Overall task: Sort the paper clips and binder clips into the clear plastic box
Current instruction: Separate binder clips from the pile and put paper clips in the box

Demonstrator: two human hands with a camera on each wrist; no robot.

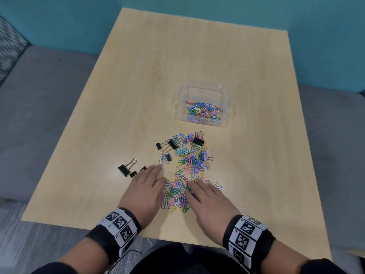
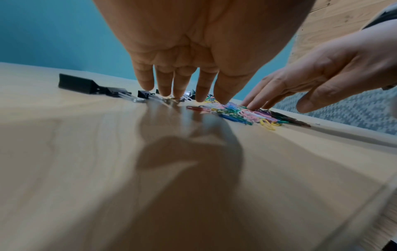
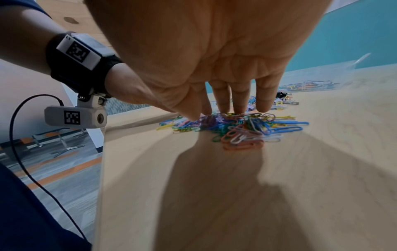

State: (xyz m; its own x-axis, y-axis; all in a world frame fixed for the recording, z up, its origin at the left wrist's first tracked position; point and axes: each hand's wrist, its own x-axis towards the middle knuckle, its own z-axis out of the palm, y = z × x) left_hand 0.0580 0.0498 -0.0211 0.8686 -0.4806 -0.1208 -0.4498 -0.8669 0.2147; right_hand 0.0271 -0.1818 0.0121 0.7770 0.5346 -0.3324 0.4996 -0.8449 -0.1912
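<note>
A heap of coloured paper clips (image 1: 192, 161) lies mid-table, with black binder clips (image 1: 173, 144) mixed in and a few more binder clips (image 1: 124, 169) apart on the left. The clear plastic box (image 1: 203, 104) behind holds several paper clips. My left hand (image 1: 147, 187) lies flat with straight fingers, fingertips (image 2: 165, 92) down by the small binder clips (image 2: 148, 95). My right hand (image 1: 205, 196) is spread flat, its fingertips (image 3: 223, 108) resting on the near bunch of paper clips (image 3: 242, 129). Neither hand holds anything.
The wooden table (image 1: 187, 56) has bare surface behind and left of the box. Its near edge (image 1: 79, 227) runs just under my wrists. A grey bench (image 1: 39, 95) and teal wall surround the table.
</note>
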